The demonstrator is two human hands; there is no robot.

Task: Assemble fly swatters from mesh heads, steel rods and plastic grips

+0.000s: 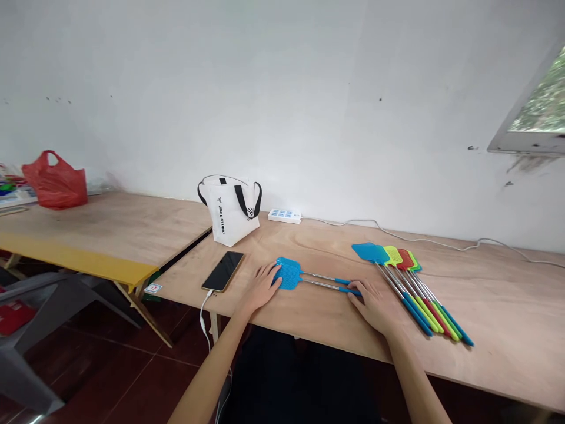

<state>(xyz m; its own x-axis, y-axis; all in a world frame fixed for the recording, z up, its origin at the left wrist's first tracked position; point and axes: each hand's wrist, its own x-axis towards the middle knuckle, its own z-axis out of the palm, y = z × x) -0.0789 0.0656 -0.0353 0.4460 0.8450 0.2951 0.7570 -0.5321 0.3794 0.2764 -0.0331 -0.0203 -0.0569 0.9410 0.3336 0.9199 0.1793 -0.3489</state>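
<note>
Touching two blue fly swatters (289, 275)

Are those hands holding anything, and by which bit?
The left hand rests at the heads of two blue fly swatters; the right hand is at their handle ends. Whether either actually grips them cannot be told.

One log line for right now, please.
Left hand: on blue swatters' heads | Right hand: at their handle ends | Right side: swatter pile | Left side: cabled phone | Behind: bag, power strip
</note>
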